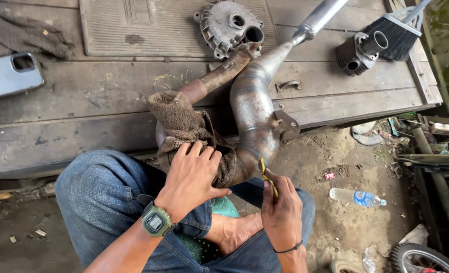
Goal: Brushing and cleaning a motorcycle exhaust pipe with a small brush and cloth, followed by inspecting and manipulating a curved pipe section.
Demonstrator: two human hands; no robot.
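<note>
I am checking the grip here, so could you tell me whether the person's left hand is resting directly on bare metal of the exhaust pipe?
No, the left hand presses on a brown rag wrapped over the exhaust pipe.
</note>
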